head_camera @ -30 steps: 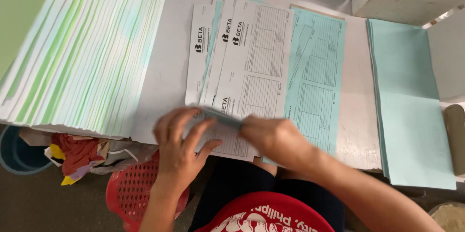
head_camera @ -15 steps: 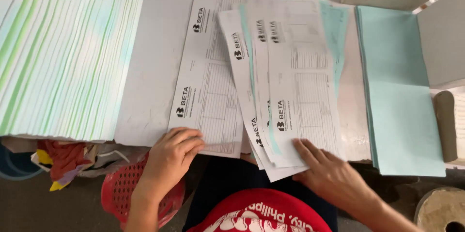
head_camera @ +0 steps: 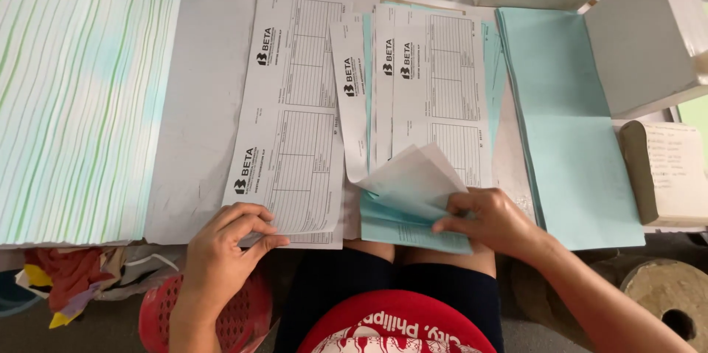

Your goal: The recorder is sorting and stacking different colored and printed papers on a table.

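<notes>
My left hand (head_camera: 225,244) rests on the near corner of a white printed form sheet (head_camera: 291,117) lying on the white table (head_camera: 199,102), fingers curled over its edge. My right hand (head_camera: 493,222) pinches the lifted near corners of a fanned stack of white and light-blue form sheets (head_camera: 428,87), and the bent-up corners (head_camera: 413,183) show blue undersides. The two piles lie side by side, the fanned one to the right.
A wide spread of green- and blue-edged sheets (head_camera: 74,87) covers the left. A stack of plain light-blue paper (head_camera: 568,124) lies on the right, beside a grey block (head_camera: 649,36) and a bound pad (head_camera: 667,172). A red plastic basket (head_camera: 158,309) sits below the table edge.
The fanned sheets were spread flat under my right hand; now their near corners are lifted and pinched. My left hand stays at the near edge of the left sheet.
</notes>
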